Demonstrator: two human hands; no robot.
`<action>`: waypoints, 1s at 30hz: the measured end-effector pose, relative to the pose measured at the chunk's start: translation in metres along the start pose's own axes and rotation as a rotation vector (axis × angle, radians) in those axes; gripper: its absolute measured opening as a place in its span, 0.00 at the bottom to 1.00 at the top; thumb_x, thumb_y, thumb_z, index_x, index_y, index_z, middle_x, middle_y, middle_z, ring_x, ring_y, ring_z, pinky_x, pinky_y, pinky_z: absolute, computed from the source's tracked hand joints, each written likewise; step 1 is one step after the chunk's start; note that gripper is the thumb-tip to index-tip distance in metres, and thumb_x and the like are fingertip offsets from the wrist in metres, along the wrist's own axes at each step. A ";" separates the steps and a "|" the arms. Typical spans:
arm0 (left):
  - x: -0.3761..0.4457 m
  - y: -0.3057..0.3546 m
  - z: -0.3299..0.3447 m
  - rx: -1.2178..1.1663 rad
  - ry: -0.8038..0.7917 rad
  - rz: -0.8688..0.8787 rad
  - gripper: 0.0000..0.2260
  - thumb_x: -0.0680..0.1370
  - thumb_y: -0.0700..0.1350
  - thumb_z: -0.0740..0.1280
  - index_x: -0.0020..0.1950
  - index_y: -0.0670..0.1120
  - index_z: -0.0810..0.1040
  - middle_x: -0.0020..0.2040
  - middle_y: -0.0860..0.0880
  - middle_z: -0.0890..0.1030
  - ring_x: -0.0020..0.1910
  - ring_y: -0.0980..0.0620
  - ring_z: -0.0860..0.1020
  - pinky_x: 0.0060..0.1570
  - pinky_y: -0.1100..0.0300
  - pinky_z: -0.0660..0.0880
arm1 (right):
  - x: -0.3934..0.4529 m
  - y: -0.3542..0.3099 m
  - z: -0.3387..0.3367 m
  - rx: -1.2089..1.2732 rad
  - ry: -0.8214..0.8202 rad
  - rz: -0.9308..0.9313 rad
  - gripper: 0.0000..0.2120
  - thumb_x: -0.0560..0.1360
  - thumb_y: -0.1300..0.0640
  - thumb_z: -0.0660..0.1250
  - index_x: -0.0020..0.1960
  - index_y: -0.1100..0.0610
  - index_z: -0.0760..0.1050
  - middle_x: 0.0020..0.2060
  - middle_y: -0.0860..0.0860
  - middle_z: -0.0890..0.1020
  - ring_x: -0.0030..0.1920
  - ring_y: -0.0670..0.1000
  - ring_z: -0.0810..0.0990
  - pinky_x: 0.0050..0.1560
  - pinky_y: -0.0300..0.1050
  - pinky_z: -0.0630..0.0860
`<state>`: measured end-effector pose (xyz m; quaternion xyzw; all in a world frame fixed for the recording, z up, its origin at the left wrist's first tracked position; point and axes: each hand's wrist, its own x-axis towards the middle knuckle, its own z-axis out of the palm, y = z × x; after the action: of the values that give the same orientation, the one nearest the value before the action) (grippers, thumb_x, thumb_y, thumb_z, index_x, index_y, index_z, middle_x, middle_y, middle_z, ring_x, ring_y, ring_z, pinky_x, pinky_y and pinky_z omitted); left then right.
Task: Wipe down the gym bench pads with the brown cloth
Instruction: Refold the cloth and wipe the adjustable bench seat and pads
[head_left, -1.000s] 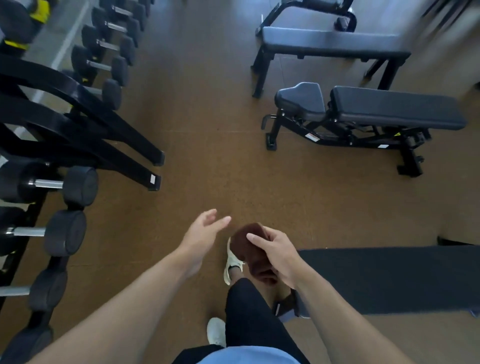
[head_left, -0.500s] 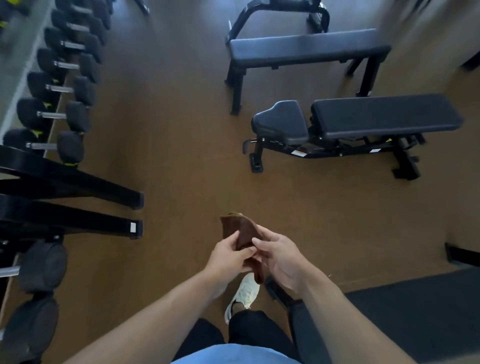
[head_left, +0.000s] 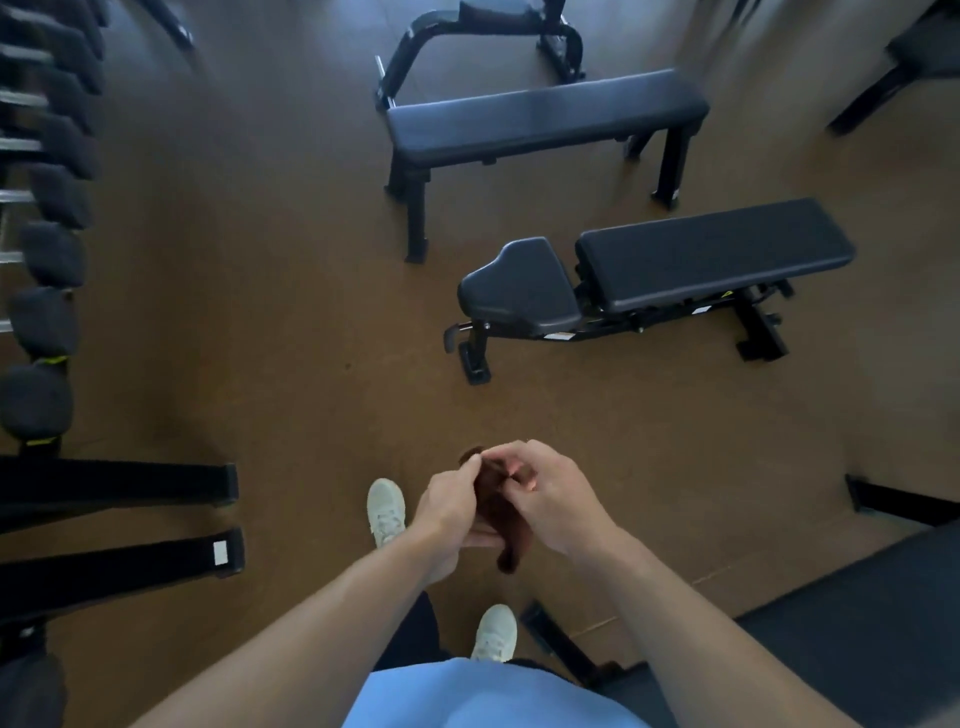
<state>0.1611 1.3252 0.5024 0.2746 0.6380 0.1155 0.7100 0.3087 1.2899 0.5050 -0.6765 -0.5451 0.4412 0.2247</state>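
Observation:
Both my hands hold the brown cloth (head_left: 497, 512) in front of my body, above the floor. My left hand (head_left: 448, 512) pinches its upper edge and my right hand (head_left: 546, 499) grips it from the right; most of the cloth is hidden between them. Ahead to the right stands an adjustable bench with a black seat pad (head_left: 522, 286) and a long black back pad (head_left: 714, 252). Beyond it is a flat bench with a black pad (head_left: 545, 117). Neither hand is near a pad.
A dumbbell rack (head_left: 47, 322) with black floor legs (head_left: 119, 566) runs along the left. A dark mat or pad (head_left: 841, 639) lies at lower right. Another black frame (head_left: 488, 36) stands at the top. Brown floor (head_left: 291, 322) stretches between me and the benches.
My left hand came in from open air to join the right on the cloth. The cloth went from held up to bunched between both hands. The view advanced toward the benches.

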 end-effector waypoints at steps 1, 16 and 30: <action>0.012 0.012 -0.004 0.005 -0.002 -0.018 0.18 0.85 0.55 0.57 0.64 0.46 0.79 0.50 0.42 0.86 0.43 0.47 0.86 0.40 0.51 0.84 | 0.013 -0.003 -0.002 -0.041 0.031 0.000 0.12 0.80 0.59 0.68 0.57 0.45 0.83 0.49 0.42 0.80 0.51 0.41 0.79 0.55 0.39 0.77; 0.151 0.209 -0.119 0.269 0.014 0.174 0.11 0.82 0.38 0.63 0.62 0.42 0.81 0.57 0.41 0.84 0.55 0.44 0.84 0.53 0.49 0.83 | 0.161 -0.032 -0.071 0.489 0.705 0.283 0.06 0.84 0.61 0.64 0.51 0.51 0.75 0.44 0.49 0.80 0.46 0.48 0.79 0.51 0.47 0.76; 0.255 0.322 -0.003 0.899 0.186 0.327 0.17 0.83 0.57 0.63 0.53 0.48 0.86 0.64 0.49 0.80 0.65 0.49 0.75 0.62 0.52 0.74 | 0.291 0.074 -0.225 0.572 0.465 0.469 0.07 0.81 0.54 0.72 0.50 0.58 0.80 0.43 0.51 0.83 0.46 0.48 0.80 0.53 0.43 0.77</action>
<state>0.2587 1.7219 0.4604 0.6393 0.6340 -0.0373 0.4335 0.5426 1.5797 0.4592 -0.7739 -0.1675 0.4493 0.4138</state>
